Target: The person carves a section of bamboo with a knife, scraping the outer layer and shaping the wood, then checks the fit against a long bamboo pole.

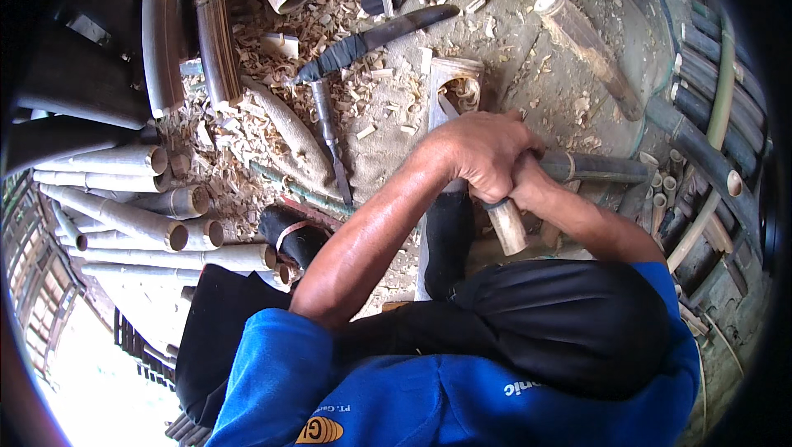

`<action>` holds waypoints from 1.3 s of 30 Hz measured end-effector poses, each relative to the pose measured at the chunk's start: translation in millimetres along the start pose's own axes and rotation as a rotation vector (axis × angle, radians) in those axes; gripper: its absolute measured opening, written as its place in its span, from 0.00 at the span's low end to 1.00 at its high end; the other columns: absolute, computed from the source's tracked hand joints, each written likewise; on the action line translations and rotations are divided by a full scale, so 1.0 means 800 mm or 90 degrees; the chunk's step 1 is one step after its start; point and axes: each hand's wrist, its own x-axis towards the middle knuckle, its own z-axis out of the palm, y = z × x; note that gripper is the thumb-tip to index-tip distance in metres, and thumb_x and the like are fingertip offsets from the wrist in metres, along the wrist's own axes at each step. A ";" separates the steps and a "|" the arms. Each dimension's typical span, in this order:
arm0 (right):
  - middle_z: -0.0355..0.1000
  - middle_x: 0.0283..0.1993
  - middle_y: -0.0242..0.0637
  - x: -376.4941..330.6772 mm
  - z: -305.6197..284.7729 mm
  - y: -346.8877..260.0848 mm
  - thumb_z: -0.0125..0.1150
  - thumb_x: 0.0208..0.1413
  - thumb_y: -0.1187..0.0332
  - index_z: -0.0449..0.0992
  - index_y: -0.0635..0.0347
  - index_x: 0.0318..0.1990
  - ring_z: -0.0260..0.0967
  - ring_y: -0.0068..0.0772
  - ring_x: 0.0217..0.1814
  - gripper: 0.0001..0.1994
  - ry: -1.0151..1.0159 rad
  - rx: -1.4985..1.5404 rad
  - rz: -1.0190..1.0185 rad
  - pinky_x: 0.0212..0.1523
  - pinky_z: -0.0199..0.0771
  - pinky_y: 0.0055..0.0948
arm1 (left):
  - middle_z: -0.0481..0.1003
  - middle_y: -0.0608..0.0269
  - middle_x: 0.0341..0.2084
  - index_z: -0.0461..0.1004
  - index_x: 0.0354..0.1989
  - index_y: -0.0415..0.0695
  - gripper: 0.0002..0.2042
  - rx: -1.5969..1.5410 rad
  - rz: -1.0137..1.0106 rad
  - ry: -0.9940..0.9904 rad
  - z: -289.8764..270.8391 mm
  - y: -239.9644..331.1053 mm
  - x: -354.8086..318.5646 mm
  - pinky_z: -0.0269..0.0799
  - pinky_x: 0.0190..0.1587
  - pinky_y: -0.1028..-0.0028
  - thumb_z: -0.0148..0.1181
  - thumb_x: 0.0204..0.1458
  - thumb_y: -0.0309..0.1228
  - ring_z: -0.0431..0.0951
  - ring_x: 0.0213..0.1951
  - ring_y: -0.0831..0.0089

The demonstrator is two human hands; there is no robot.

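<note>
Both my hands are closed together over a knife. My left hand point(487, 152) lies on top, with its fingers wrapped round. My right hand point(528, 176) is tucked partly beneath it, its fingers mostly hidden. From under them the light wooden handle point(507, 231) sticks out toward me, with a dark ring near my fingers. On the far side, a pointed grey blade tip point(446, 107) reaches the cut opening of a bamboo tube point(456, 67). Curled shavings sit in that opening. The tube's near part is hidden by my left hand and forearm.
A large knife with a black-wrapped grip point(338, 55) and a chisel-like tool point(330, 129) lie beyond my left arm among wood shavings point(219, 137). Bamboo tubes point(124, 160) are stacked at left. More bamboo point(590, 51) lies far right; a dark tube point(606, 168) lies beside my right forearm.
</note>
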 end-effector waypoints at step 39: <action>0.79 0.45 0.42 0.012 0.071 -0.085 0.43 0.72 0.55 0.74 0.66 0.52 0.79 0.33 0.40 0.21 -0.186 1.186 0.111 0.43 0.84 0.42 | 0.78 0.42 0.27 0.70 0.37 0.29 0.11 0.384 -0.404 0.090 -0.008 0.070 -0.150 0.80 0.34 0.59 0.59 0.47 0.24 0.83 0.30 0.51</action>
